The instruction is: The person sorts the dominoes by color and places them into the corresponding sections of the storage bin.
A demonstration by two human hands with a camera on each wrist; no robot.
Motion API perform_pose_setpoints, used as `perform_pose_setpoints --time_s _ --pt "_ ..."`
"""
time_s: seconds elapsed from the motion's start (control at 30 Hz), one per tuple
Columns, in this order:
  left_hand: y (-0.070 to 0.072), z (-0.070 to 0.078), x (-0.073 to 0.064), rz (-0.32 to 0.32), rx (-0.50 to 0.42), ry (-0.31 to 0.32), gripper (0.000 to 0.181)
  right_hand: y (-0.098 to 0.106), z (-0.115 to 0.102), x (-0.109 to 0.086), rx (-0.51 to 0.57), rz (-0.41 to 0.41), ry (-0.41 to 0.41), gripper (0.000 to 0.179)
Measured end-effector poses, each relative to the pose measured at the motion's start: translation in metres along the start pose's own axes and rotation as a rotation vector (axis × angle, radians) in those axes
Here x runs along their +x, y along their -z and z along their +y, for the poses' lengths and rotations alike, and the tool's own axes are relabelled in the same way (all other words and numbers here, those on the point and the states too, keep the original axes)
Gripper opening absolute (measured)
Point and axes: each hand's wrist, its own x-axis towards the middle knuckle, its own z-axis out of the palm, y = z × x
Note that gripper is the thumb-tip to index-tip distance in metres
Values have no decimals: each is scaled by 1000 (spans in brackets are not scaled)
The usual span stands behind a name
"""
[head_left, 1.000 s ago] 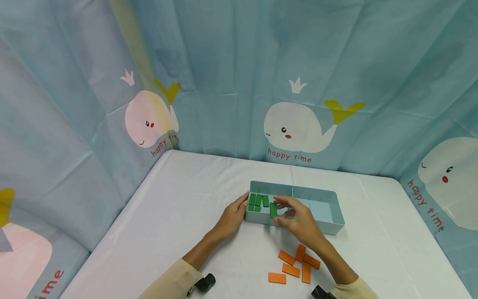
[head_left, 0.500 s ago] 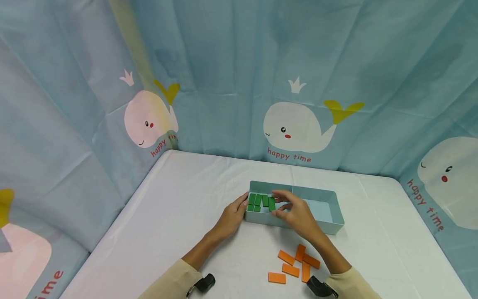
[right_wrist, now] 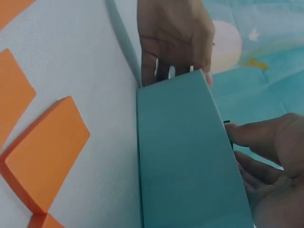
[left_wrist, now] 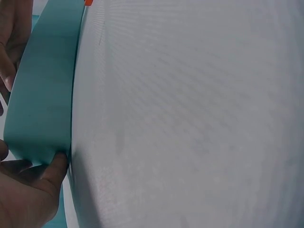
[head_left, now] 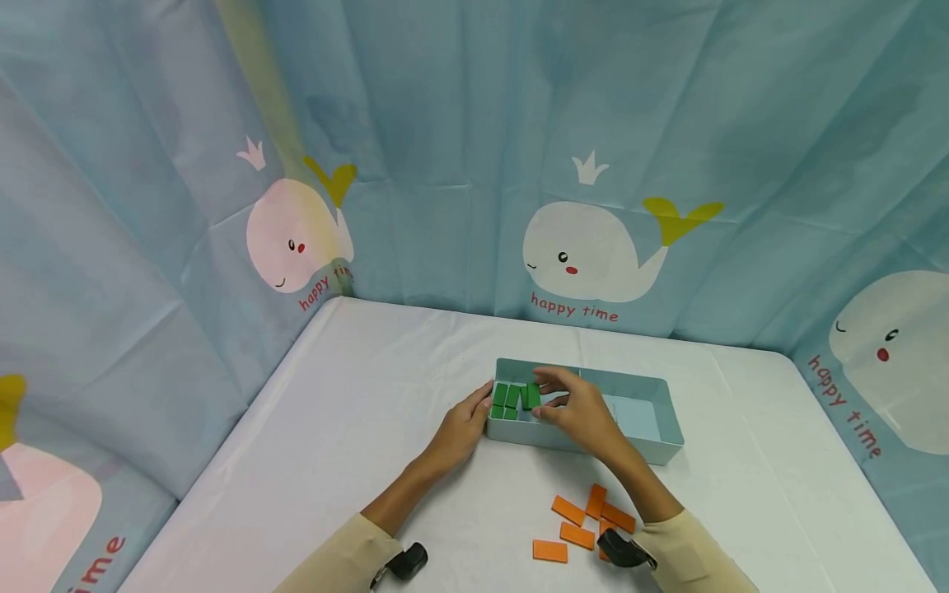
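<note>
A long blue-green box [head_left: 638, 451] with a divider [head_left: 581, 377] stands on the white table. My right hand [head_left: 582, 412] is over its left compartment, pinching a small green block [head_left: 534, 397] between thumb and fingers. Several other green blocks [head_left: 501, 395] lie in rows at that compartment's left end. My left hand [head_left: 461, 432] rests against the box's left end, fingertips on the end wall; the left wrist view shows them close at the wall [left_wrist: 45, 104]. In the right wrist view the near wall hides most of the pinched block.
Several orange blocks [head_left: 569, 510] lie loose on the white tabletop [head_left: 371, 387] in front of the box, beneath my right forearm. A pale panel [head_left: 635, 418] shows in the right compartment. A whale-print curtain [head_left: 445, 231] hangs behind and beside the table.
My right hand has carried the green block from over the box's near edge leftward and away from me, beside the other green blocks. The left hand and the box have stayed put.
</note>
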Motion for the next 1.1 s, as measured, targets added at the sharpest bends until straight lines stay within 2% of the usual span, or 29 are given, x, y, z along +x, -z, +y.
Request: perform_pose_setpoints --time_s 0.53,0.73,1.1 --pt "0 0 0 0 -10 9 52 1 -2 10 -61 -80 -81 62" --pt "0 -1 -1 -2 -2 -13 52 1 -2 14 -115 -116 -78 62" --pt "1 0 -2 -10 -17 -3 53 3 -5 23 -219 -219 -81 55"
